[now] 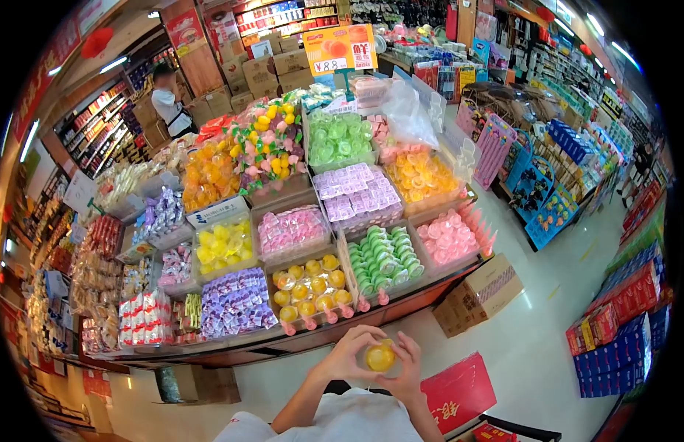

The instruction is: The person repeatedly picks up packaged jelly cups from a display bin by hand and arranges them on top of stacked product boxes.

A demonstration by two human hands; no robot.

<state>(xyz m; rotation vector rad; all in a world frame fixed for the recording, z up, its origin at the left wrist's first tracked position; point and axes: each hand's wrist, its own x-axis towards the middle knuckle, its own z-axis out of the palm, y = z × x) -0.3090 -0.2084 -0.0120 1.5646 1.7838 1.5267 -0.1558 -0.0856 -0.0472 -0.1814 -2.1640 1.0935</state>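
Observation:
Between my two hands, low in the middle of the head view, is a round yellow cup (379, 357). My left hand (351, 355) curls round its left side. On its right side the fingers of my right hand (407, 366) hold it. Just beyond my hands, a clear bin of similar yellow cups (310, 286) stands at the front of the sweets display. Beside that bin are green cups (385, 259) in rows and purple packets (237, 300). Pink jelly cups (448, 236) lie further right.
A cardboard box (477, 295) stands on the floor right of the display. A red sign (458, 393) lies near my right arm. Stacked red and blue boxes (615, 350) are at the far right. Another person (171, 103) stands behind the display.

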